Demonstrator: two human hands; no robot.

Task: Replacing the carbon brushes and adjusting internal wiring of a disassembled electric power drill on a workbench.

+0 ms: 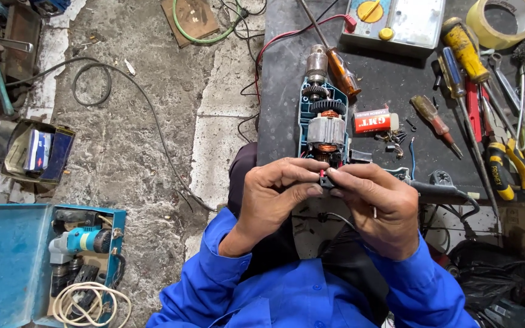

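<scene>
An opened power drill [324, 115] with a teal shell lies on the dark workbench [287, 73], its chuck pointing away, gears and motor armature exposed. My left hand [274, 197] and my right hand [375, 203] meet at the drill's near end. Together their fingertips pinch a small black part [325, 180] with a red wire, right at the drill's handle end. A black cable [439, 191] runs off to the right from under my right hand. Blue sleeves cover both my forearms.
Screwdrivers [435, 121], pliers [502, 167], a small red box [373, 123], a multimeter [396, 21] and a tape roll [502, 21] lie on the bench. On the concrete floor at left, an open blue case [7, 261] holds an angle drill [80, 240] and coiled cord.
</scene>
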